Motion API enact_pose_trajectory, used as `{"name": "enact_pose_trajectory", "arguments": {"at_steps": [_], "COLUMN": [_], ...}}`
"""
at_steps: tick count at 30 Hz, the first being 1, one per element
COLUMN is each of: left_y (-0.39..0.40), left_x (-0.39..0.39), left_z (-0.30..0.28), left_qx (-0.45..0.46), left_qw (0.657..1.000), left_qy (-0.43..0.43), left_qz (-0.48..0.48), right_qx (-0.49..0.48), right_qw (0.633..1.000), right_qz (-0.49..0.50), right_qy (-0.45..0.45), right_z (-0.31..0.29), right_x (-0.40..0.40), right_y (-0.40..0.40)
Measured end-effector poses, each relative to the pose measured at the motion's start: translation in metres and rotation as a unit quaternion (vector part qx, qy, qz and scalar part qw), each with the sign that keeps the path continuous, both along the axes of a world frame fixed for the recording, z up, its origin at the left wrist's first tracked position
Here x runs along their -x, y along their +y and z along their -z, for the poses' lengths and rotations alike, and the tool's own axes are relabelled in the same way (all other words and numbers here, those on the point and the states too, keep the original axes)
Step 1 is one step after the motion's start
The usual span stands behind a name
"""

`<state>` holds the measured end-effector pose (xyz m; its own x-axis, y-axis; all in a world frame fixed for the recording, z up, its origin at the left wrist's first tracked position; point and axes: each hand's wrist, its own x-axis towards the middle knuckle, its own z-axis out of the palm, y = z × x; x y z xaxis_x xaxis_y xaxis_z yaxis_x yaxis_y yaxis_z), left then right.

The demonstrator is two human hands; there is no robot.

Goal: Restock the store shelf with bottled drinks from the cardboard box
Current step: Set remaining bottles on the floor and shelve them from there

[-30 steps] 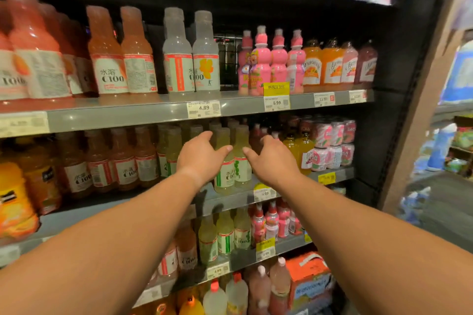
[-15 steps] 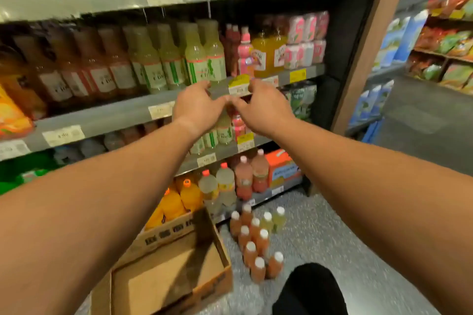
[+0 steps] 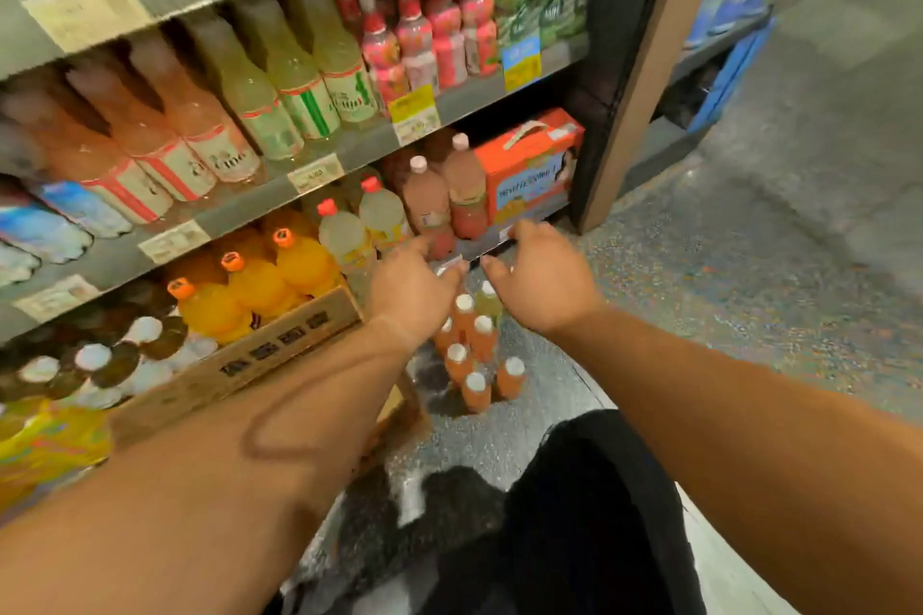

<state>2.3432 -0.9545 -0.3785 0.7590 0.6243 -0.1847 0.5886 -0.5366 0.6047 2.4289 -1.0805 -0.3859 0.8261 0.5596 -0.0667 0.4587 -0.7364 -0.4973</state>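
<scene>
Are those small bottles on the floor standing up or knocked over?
Standing upright. The small bottles on the floor all show white caps on top.

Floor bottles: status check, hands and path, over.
Left hand and right hand open, empty, above the floor bottles. Bottles upright, untouched. Cardboard box beside them; nothing in the way.

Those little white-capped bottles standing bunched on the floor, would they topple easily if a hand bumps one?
Probably yes. The small bottles look tall and narrow, standing upright on a smooth, glossy floor, so one may tip or slide. They stand close together, so a knocked one could likely take neighbours down. They look full, which should steady them somewhat.
</scene>
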Motion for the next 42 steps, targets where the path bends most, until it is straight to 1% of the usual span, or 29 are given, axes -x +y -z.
{"name": "enact_pose_trajectory", "arguments": {"at_steps": [3, 6, 10, 12, 14, 17, 19, 21, 25, 29, 31, 33, 36, 40, 42], "left_y": [0.000, 0.002, 0.009, 0.015, 0.019, 0.024, 0.029, 0.034, 0.040, 0.040, 0.041, 0.040, 0.041, 0.043, 0.045], "left_x": [-0.028, -0.066, -0.116, -0.136, -0.153, -0.169, -0.180, -0.192, -0.211, -0.227, -0.230, -0.230, -0.226, -0.216, -0.206], "left_z": [0.051, 0.104, 0.180, 0.214, 0.246, 0.288, 0.313, 0.337, 0.366, 0.367, 0.364, 0.358, 0.332, 0.266, 0.223], "left_qx": [0.008, 0.028, 0.054, 0.033, -0.005, -0.082, -0.122, -0.156, -0.145, -0.189, -0.192, -0.161, -0.081, -0.032, -0.031], "left_qw": [0.999, 0.996, 0.991, 0.992, 0.986, 0.970, 0.961, 0.943, 0.927, 0.899, 0.902, 0.923, 0.956, 0.980, 0.990], "left_qy": [0.046, 0.083, 0.119, 0.123, 0.160, 0.210, 0.225, 0.266, 0.312, 0.333, 0.315, 0.279, 0.224, 0.142, 0.089], "left_qz": [0.007, 0.012, 0.016, 0.019, 0.046, 0.095, 0.105, 0.125, 0.147, 0.213, 0.225, 0.210, 0.169, 0.138, 0.109], "right_qx": [0.023, 0.048, 0.060, 0.059, 0.059, 0.070, 0.064, 0.059, 0.030, 0.020, 0.018, 0.005, -0.035, -0.062, -0.069], "right_qw": [0.998, 0.997, 0.991, 0.989, 0.988, 0.985, 0.981, 0.974, 0.959, 0.959, 0.961, 0.962, 0.969, 0.977, 0.980], "right_qz": [0.033, 0.049, 0.087, 0.097, 0.099, 0.103, 0.114, 0.132, 0.177, 0.188, 0.185, 0.192, 0.194, 0.174, 0.165], "right_qy": [0.038, 0.041, 0.077, 0.094, 0.102, 0.116, 0.144, 0.173, 0.219, 0.213, 0.206, 0.195, 0.152, 0.103, 0.087], "right_z": [0.052, 0.111, 0.194, 0.234, 0.270, 0.316, 0.342, 0.364, 0.401, 0.415, 0.412, 0.405, 0.377, 0.304, 0.257], "right_x": [-0.028, -0.060, -0.097, -0.110, -0.123, -0.143, -0.156, -0.167, -0.181, -0.190, -0.193, -0.193, -0.190, -0.189, -0.184], "right_y": [-0.007, -0.011, -0.009, -0.004, 0.003, 0.018, 0.030, 0.041, 0.058, 0.068, 0.070, 0.067, 0.062, 0.057, 0.055]}}
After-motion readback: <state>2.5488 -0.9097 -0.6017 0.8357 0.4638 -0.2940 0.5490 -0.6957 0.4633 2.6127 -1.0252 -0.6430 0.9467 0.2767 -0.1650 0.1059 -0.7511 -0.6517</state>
